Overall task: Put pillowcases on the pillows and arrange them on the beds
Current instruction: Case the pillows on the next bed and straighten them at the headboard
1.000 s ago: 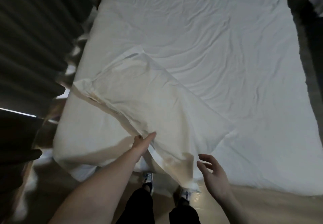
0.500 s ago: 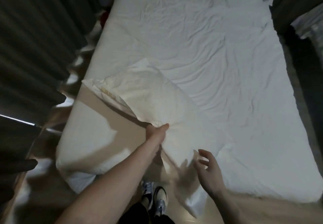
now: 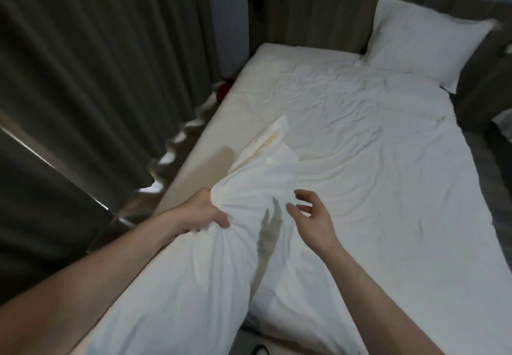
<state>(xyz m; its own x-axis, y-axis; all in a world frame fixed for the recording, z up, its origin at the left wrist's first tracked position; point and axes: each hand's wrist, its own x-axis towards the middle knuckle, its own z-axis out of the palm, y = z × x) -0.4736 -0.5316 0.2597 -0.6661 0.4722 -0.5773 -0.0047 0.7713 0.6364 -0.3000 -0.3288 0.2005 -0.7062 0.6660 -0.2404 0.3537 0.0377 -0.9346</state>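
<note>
- Head view showed the left hand (image 3: 203,212) closed in a fist on a bunch of white fabric, which was the pillowcase (image 3: 210,257) with a pillow partly inside it.
- The pillowcase hung from that grip down toward the person, over the near left corner of the bed (image 3: 374,188).
- At the far end of the bundle, an uncovered corner of the pillow (image 3: 270,138) stuck out of the case (it looked yellowish and stained) and lay on the sheet near the left edge of the mattress.
- The right hand (image 3: 311,217) was open, with fingers spread and slightly curled, and it held nothing; it hovered just beside the fabric, and its shadow fell on the case.
- A second pillow (image 3: 424,41), already white and covered, leaned against the wooden headboard (image 3: 310,15) at the far right corner of the bed.
- Dark curtains (image 3: 97,77) hung along the left side.
</note>
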